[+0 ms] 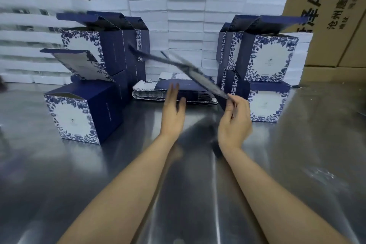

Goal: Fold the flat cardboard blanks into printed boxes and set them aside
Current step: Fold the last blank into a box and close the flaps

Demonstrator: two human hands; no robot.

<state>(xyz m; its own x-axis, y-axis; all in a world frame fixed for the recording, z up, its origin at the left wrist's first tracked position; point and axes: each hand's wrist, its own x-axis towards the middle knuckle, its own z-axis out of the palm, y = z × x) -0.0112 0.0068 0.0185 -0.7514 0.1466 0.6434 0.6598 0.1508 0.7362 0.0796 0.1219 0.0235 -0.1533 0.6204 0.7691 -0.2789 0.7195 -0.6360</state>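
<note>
Both hands are raised over the middle of the shiny metal table, bare forearms reaching in from the near edge. On the right, the right hand pinches the lower corner of a flat cardboard blank between thumb and curled fingers; the blank slants up and to the left from that grip, clear of the table and blurred, so its print cannot be read. Beside it, the left hand is open, fingers straight and close together, pointing away toward the far side; it holds nothing and touches nothing that can be made out.

Just beyond the hands, near the middle of the table, lies a low stack of flat blanks, dark blue with a white flowered border. Left of the hands stands a folded box, blue with a white flowered panel, its top flap open. Behind it, more folded boxes are stacked toward the far left, lids up, and one on top tilts. On the right side, two boxes stand one on the other, with others packed behind them toward the far edge.

Along the far edge runs a wall of white boxes, stacked in many rows. Beyond those rise large brown cartons with black lettering.
</note>
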